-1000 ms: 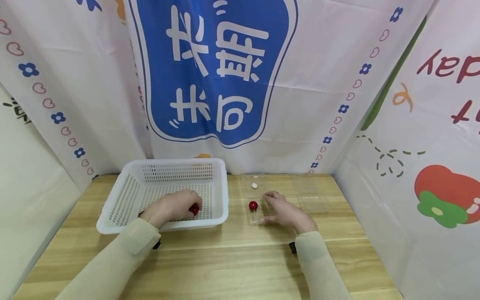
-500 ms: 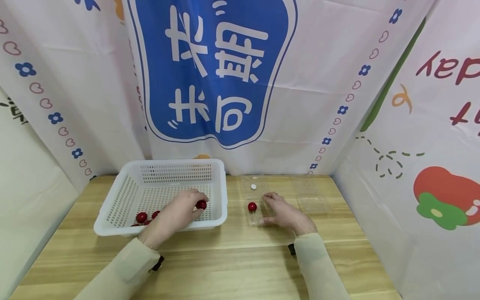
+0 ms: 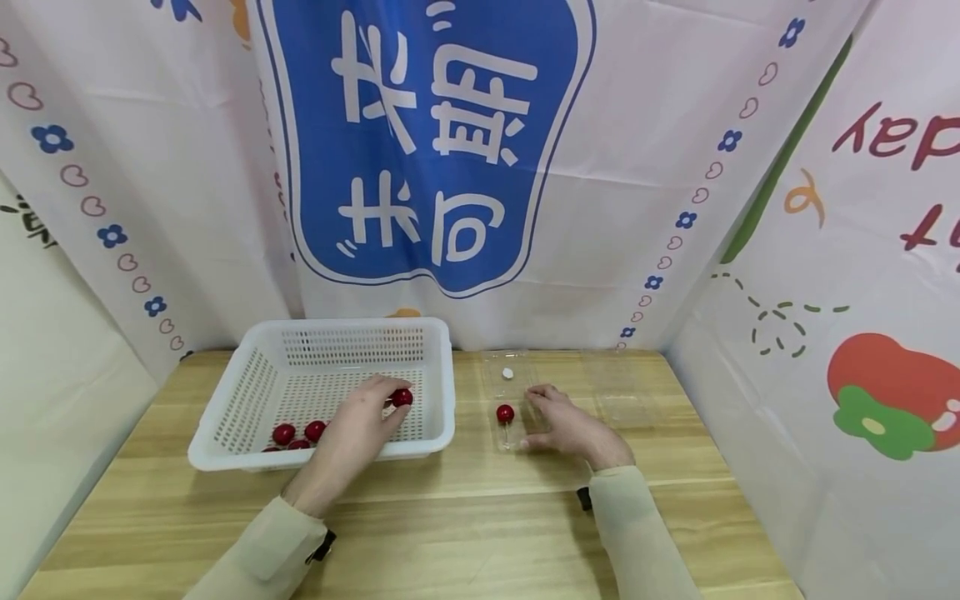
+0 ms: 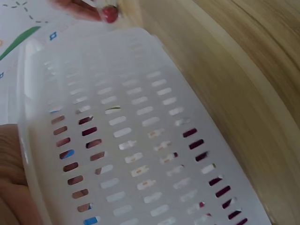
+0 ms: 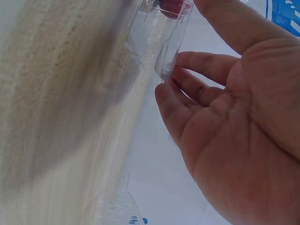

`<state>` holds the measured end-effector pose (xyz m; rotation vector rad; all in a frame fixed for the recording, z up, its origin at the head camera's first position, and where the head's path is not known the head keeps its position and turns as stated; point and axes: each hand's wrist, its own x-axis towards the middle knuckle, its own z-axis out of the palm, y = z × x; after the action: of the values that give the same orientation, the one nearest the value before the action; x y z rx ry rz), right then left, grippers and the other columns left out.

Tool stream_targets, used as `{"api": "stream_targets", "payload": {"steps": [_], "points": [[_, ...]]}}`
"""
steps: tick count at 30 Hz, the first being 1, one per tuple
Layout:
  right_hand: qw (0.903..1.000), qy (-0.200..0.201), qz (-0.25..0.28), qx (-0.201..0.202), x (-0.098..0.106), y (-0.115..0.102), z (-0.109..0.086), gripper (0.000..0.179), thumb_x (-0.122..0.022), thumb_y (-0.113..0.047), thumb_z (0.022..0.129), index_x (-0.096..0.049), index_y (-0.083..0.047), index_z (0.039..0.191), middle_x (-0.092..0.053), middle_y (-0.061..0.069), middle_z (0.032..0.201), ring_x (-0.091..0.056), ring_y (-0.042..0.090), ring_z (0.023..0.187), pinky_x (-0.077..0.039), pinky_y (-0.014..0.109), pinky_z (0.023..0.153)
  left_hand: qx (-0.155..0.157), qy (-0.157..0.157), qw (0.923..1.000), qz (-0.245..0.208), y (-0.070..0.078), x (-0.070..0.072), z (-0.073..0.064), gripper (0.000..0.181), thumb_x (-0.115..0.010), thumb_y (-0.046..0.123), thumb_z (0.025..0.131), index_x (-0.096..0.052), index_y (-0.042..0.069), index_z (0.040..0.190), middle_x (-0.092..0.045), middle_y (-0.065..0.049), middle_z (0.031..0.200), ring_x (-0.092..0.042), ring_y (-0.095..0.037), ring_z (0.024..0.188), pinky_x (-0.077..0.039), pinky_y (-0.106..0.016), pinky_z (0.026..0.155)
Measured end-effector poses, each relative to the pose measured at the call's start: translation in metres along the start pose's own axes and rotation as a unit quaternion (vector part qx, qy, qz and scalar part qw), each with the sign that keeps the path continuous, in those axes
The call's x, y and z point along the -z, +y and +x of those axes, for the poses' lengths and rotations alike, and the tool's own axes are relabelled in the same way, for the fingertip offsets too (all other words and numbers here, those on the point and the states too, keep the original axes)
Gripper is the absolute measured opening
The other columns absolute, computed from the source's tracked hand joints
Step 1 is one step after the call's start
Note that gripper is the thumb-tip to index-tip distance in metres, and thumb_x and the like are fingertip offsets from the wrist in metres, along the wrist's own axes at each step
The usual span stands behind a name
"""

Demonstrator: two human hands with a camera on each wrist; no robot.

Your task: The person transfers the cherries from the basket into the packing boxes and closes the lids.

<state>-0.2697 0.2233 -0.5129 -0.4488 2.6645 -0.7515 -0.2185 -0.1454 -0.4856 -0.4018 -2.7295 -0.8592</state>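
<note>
White cloth with a big blue panel hangs behind a wood-grain table, and from my remote seat I look down on the person's two hands over it. At the left stands a white slotted basket, and the left hand reaches into it over the near rim. I see its thumb and fingertips pinching a glossy red ball — held inside the basket, toward its right side. More red balls lie in the near left corner, one of them partly hidden by the rim. My left wrist view is mostly basket wall, with dark red showing through some slots.

To the right of the basket lies a clear tray, holding a single red ball in its near half and a small white piece in its far half. The right hand has its thumb and fingers spread along the tray's right edge — up close I find fingertips touching the clear plastic, the hand relaxed rather than clenched. Farther right, just beyond that hand, I make out another clear plastic piece, faint against the wood.
</note>
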Motion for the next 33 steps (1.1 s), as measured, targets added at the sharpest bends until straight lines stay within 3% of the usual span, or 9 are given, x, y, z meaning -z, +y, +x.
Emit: {"api": "stream_targets", "payload": {"steps": [9, 18, 33], "points": [[1.0, 0.003, -0.001, 0.004, -0.002, 0.002, 0.001, 0.101, -0.095, -0.032, 0.1, -0.042, 0.001, 0.179, -0.035, 0.022, 0.191, -0.038, 0.048, 0.176, -0.038, 0.065, 0.145, 0.014, 0.024, 0.9996, 0.009, -0.019, 0.009, -0.001, 0.038, -0.085, 0.004, 0.105, -0.078, -0.001, 0.142, -0.08, -0.027, 0.144, -0.078, -0.049, 0.135, -0.067, -0.067, 0.114], [1.0, 0.004, -0.001, 0.007, -0.003, 0.003, 0.001, 0.1, -0.096, -0.032, 0.099, -0.043, 0.001, 0.178, -0.036, 0.022, 0.19, -0.039, 0.048, 0.176, -0.039, 0.065, 0.145, 0.028, 0.015, 0.9993, 0.018, -0.032, 0.017, 0.0, 0.039, -0.083, 0.004, 0.107, -0.077, -0.002, 0.145, -0.077, -0.029, 0.148, -0.074, -0.053, 0.14, -0.064, -0.07, 0.119], [1.0, 0.001, 0.002, 0.007, 0.0, 0.004, 0.0, 0.101, -0.095, -0.03, 0.1, -0.041, 0.002, 0.179, -0.035, 0.024, 0.19, -0.038, 0.049, 0.176, -0.038, 0.065, 0.145, -0.044, 0.004, 0.9986, 0.03, -0.006, 0.009, 0.011, 0.031, -0.086, 0.002, 0.104, -0.081, -0.001, 0.135, -0.083, -0.023, 0.135, -0.081, -0.044, 0.127, -0.07, -0.062, 0.11]]}}
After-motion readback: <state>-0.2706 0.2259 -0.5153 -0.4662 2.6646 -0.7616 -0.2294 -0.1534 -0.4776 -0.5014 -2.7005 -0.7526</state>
